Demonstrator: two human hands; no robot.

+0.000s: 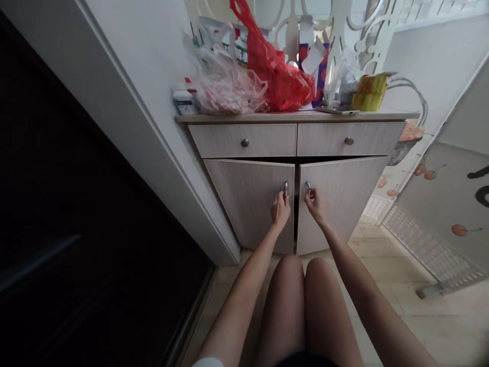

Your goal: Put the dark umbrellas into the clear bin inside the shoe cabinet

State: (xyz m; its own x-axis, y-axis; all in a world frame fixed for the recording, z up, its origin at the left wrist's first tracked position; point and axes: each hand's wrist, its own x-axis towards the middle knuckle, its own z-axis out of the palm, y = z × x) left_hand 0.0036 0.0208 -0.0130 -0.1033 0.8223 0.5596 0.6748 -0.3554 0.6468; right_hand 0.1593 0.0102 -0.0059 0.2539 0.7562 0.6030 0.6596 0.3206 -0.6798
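A pale wood-grain cabinet stands in front of me, its left door (250,199) and right door (340,199) both slightly ajar, with a dark gap between them and along their tops. My left hand (280,208) is closed on the left metal door handle (286,186). On the other side, the fingers of my right hand (317,205) grip the right metal door handle (307,185). What lies inside the cabinet is too dark to make out. Above the doors, the left drawer (217,141) and right drawer (378,138) are closed.
On the cabinet top (275,119) sit a red plastic bag (284,84), a clear plastic bag (229,86), a white bottle (185,102) and a yellow package (369,93). A dark door (76,229) is at left. A panel with printed cherries (443,204) stands at right.
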